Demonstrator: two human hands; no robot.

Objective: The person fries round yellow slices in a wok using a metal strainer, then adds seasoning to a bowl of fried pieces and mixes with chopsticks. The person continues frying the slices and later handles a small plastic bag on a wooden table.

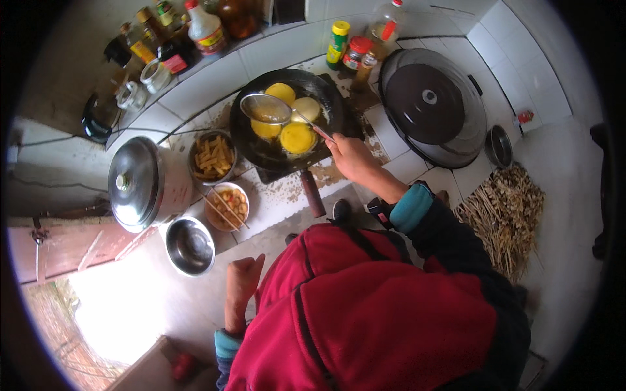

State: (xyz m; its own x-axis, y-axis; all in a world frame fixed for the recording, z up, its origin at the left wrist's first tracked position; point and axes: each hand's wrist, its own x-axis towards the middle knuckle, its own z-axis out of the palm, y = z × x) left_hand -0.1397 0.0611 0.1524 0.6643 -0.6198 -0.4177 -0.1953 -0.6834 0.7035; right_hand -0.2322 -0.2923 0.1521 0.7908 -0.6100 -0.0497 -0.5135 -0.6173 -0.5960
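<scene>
My right hand (353, 156) grips the handle of a mesh strainer (266, 108). The strainer's round head is over a black frying pan (244, 149), covering part of the food there. Several round yellow cakes (298, 138) lie in the pan, with bubbling oil around their edges. The pan's brown handle (312, 193) points toward me. My left hand (243, 283) hangs beside my body, fingers curled in and thumb raised, with nothing visible in it. Nearest to it is a steel bowl (190, 247) at the counter's edge.
Left of the pan are a bowl of fried strips (213, 159), a bowl of food with chopsticks (227, 206) across it and a lidded pot (142, 183). Bottles (206, 29) line the ledge behind. To the right are a large lidded wok (430, 105) and dry stalks (503, 220).
</scene>
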